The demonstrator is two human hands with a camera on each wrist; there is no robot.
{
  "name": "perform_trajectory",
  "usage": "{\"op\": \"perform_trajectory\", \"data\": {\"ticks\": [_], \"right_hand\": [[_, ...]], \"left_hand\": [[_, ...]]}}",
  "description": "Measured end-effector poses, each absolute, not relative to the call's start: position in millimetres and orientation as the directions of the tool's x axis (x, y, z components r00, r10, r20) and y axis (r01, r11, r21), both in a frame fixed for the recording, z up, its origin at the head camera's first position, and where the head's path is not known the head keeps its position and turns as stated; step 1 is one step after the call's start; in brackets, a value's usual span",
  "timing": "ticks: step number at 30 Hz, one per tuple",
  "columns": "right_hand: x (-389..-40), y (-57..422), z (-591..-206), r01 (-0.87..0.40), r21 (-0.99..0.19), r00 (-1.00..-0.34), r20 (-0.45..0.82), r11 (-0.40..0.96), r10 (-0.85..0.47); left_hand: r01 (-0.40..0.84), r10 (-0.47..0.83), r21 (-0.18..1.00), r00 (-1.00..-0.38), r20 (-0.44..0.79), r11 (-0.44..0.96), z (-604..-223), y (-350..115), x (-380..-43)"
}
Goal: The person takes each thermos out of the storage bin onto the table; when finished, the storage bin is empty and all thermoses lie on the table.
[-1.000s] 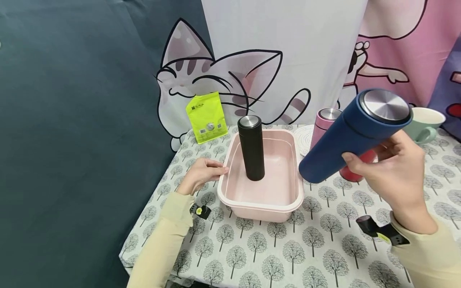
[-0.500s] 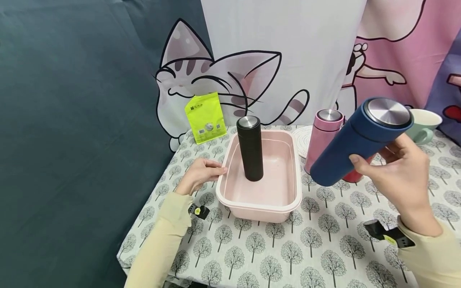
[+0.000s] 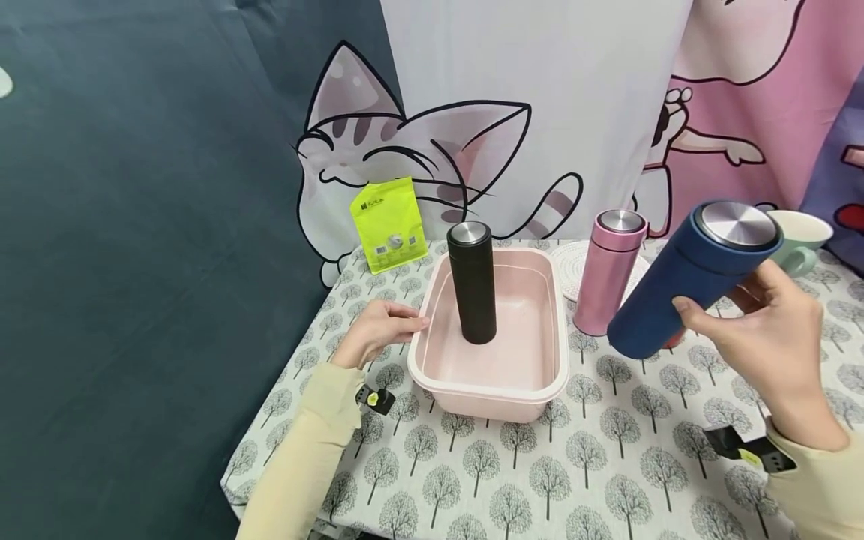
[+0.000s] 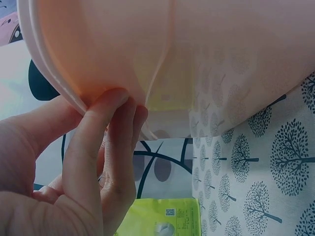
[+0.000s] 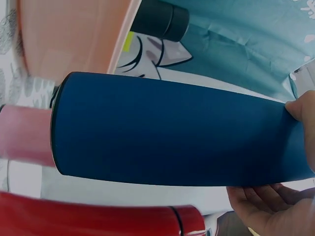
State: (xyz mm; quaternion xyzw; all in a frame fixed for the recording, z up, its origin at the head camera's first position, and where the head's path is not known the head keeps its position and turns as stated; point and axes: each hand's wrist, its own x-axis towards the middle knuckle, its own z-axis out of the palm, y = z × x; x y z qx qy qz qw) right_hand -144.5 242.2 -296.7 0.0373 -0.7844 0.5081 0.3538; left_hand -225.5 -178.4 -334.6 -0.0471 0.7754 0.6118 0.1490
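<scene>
My left hand pinches the left rim of a pale pink plastic basin; in the left wrist view the thumb and fingers meet at that rim. Inside the basin a black thermos bottle with a steel-topped lid stands upright. To the right, my right hand grips a dark blue thermos bottle near its lid and holds it tilted above the table, base toward the basin. Behind the blue one stand a pink thermos and a red thermos, mostly hidden in the head view.
A lime-green pouch leans at the back left against the cat-print cloth. A white round mat lies behind the pink thermos, and a pale green mug stands at the back right. The tree-print tablecloth covers the table.
My right hand has carried the blue thermos to the right, away from the basin and slightly lower, uncovering more of the pink thermos. The left hand stays on the basin rim.
</scene>
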Motion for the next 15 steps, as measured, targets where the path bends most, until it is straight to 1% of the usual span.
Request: {"op": "perform_trajectory", "data": {"ticks": [8, 15], "right_hand": [[-147, 255, -310, -0.346, -0.786, -0.754, 0.558, 0.512, 0.348], [-149, 267, -316, -0.25, -0.795, -0.764, 0.512, 0.553, 0.392]], "left_hand": [[-0.253, 0.116, 0.933, -0.95, -0.289, 0.257, -336, -177, -225], [-0.248, 0.11, 0.935, -0.953, -0.282, 0.252, -335, -178, -225]]}}
